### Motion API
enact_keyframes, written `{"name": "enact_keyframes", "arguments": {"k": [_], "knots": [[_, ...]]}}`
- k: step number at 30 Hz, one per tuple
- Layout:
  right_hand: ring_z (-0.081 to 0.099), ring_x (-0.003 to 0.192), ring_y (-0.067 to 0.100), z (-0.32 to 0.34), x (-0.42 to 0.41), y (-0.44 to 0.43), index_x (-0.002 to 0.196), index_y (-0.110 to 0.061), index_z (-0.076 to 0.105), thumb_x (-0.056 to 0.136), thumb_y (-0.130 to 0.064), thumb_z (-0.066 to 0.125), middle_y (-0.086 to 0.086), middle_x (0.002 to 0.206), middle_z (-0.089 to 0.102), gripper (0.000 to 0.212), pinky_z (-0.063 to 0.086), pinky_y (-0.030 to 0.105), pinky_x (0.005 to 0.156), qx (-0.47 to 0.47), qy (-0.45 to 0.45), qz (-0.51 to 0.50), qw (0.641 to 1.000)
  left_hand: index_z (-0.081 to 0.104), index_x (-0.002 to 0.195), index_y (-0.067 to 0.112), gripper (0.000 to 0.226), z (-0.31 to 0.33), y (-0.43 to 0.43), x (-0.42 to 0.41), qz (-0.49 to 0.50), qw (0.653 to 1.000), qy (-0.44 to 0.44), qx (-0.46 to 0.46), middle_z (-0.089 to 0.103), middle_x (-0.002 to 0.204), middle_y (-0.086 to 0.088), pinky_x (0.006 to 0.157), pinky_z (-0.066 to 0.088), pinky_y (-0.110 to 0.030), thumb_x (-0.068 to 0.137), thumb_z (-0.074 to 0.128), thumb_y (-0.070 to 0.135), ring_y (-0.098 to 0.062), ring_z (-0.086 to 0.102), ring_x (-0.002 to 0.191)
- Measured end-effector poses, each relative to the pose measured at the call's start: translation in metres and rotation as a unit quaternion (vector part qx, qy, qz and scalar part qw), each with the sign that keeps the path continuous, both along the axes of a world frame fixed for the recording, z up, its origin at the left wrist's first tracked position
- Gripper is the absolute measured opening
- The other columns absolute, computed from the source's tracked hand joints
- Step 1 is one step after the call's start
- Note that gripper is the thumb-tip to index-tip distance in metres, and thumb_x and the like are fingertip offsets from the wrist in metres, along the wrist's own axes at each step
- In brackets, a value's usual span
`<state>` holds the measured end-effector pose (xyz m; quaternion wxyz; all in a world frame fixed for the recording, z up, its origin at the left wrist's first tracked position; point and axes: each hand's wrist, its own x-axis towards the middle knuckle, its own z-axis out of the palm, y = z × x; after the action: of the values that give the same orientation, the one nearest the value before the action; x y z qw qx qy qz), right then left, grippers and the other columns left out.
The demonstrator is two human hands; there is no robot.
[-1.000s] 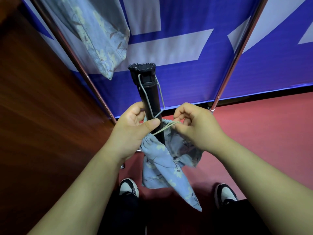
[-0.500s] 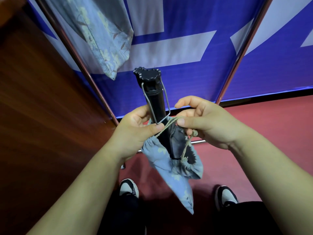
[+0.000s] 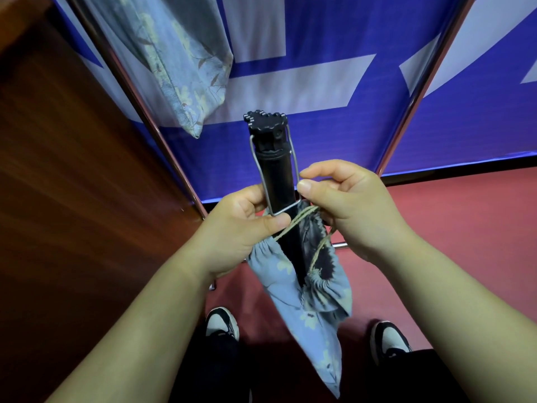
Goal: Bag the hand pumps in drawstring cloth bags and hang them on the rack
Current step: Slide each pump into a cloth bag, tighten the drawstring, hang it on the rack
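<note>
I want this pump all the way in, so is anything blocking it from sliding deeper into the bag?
Probably yes: the drawstring runs across the pump at the mouth of the bag, held by the right hand.

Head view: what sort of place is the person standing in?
Probably an indoor event or exhibition space: a large blue-and-white printed banner hangs behind a metal rack, the floor is red, and a wooden panel stands at left.

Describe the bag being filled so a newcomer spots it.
Below the blue banner, between left hand and right hand, is a blue floral bag. Unlike the hanging bag upper left, a black hand pump sticks out of it.
</note>
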<state>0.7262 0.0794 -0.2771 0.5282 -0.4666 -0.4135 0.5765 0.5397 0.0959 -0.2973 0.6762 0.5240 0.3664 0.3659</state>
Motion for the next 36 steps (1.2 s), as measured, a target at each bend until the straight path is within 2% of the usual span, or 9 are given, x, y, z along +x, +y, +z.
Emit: {"name": "enact_keyframes", "arguments": {"k": [4, 8, 13, 20, 24, 27, 31, 34, 36], "knots": [[0.047, 0.039, 0.005, 0.005, -0.002, -0.002, 0.083, -0.008, 0.069, 0.086, 0.0, 0.071, -0.003, 0.052, 0.058, 0.009, 0.037, 0.013, 0.044, 0.016, -0.005, -0.021, 1.0, 0.074, 0.114, 0.022, 0.044, 0.0, 0.001, -0.002, -0.035, 0.999, -0.007, 0.003, 0.075, 0.117, -0.003, 0.097, 0.054, -0.036, 0.074, 0.079, 0.003, -0.021, 0.069, 0.112], [0.05, 0.042, 0.007, 0.005, -0.003, -0.001, 0.081, -0.009, 0.069, 0.087, -0.001, 0.071, -0.001, 0.055, 0.061, 0.01, 0.04, 0.016, 0.046, 0.007, -0.006, -0.023, 1.0, 0.069, 0.122, 0.014, 0.065, 0.002, 0.0, 0.001, -0.049, 0.998, -0.032, 0.002, 0.071, 0.123, -0.01, 0.102, 0.051, -0.042, 0.065, 0.095, 0.034, -0.028, 0.065, 0.118], [0.047, 0.042, 0.009, 0.0, -0.005, -0.001, 0.085, -0.008, 0.065, 0.09, -0.005, 0.069, 0.002, 0.055, 0.06, 0.007, 0.039, 0.018, 0.045, -0.015, -0.017, -0.002, 1.0, 0.079, 0.099, 0.024, 0.031, -0.002, -0.006, 0.015, 0.081, 0.996, 0.0, 0.03, 0.076, 0.108, -0.009, 0.102, 0.052, -0.052, 0.069, 0.08, 0.029, -0.029, 0.069, 0.106], [0.035, 0.045, 0.012, -0.007, 0.008, 0.003, 0.086, -0.014, 0.059, 0.085, -0.017, 0.077, 0.002, 0.056, 0.05, 0.019, 0.03, 0.023, 0.045, -0.02, -0.074, 0.099, 0.992, 0.075, 0.096, 0.022, 0.025, -0.004, -0.002, 0.008, 0.144, 0.988, 0.001, 0.06, 0.073, 0.101, -0.02, 0.095, 0.053, -0.059, 0.072, 0.074, 0.03, -0.038, 0.067, 0.099], [0.05, 0.054, 0.014, -0.009, 0.023, 0.005, 0.092, -0.016, 0.063, 0.064, -0.012, 0.086, 0.008, 0.068, 0.062, 0.036, 0.04, 0.023, 0.052, -0.062, -0.045, 0.221, 0.972, 0.056, 0.13, 0.018, 0.062, 0.0, -0.002, 0.007, 0.144, 0.988, -0.027, 0.057, 0.074, 0.097, -0.005, 0.087, 0.056, -0.044, 0.071, 0.073, 0.024, -0.026, 0.068, 0.092], [0.055, 0.062, 0.019, -0.009, 0.029, 0.005, 0.095, -0.015, 0.061, 0.064, 0.001, 0.081, 0.009, 0.077, 0.066, 0.04, 0.042, 0.027, 0.055, -0.061, -0.076, 0.251, 0.963, 0.014, 0.161, 0.037, 0.104, 0.001, -0.002, 0.005, 0.13, 0.989, -0.026, 0.068, 0.075, 0.098, -0.009, 0.088, 0.057, -0.047, 0.077, 0.073, 0.018, -0.027, 0.07, 0.089], [0.06, 0.07, 0.026, -0.003, 0.031, 0.006, 0.092, -0.009, 0.062, 0.077, 0.008, 0.078, 0.01, 0.078, 0.07, 0.028, 0.047, 0.035, 0.063, -0.015, -0.117, 0.195, 0.974, -0.005, 0.15, 0.062, 0.11, 0.005, -0.004, 0.002, 0.123, 0.987, -0.007, 0.099, 0.073, 0.1, -0.009, 0.094, 0.057, -0.055, 0.08, 0.071, 0.024, -0.033, 0.068, 0.094], [0.059, 0.069, 0.026, -0.004, 0.031, 0.004, 0.094, -0.007, 0.061, 0.083, 0.006, 0.073, 0.009, 0.077, 0.07, 0.021, 0.048, 0.032, 0.063, -0.001, -0.104, 0.179, 0.978, -0.007, 0.147, 0.064, 0.109, 0.008, -0.004, 0.0, 0.128, 0.982, 0.047, 0.132, 0.071, 0.107, -0.005, 0.081, 0.061, -0.045, 0.085, 0.069, 0.016, -0.027, 0.071, 0.084], [0.056, 0.068, 0.024, -0.006, 0.029, 0.005, 0.092, -0.01, 0.063, 0.084, 0.004, 0.073, 0.009, 0.076, 0.069, 0.019, 0.048, 0.026, 0.06, 0.008, -0.097, 0.165, 0.982, -0.003, 0.14, 0.075, 0.108, 0.011, -0.004, -0.003, 0.125, 0.977, 0.086, 0.148, 0.07, 0.114, -0.001, 0.068, 0.061, -0.052, 0.081, 0.072, 0.023, -0.038, 0.065, 0.065]]}}
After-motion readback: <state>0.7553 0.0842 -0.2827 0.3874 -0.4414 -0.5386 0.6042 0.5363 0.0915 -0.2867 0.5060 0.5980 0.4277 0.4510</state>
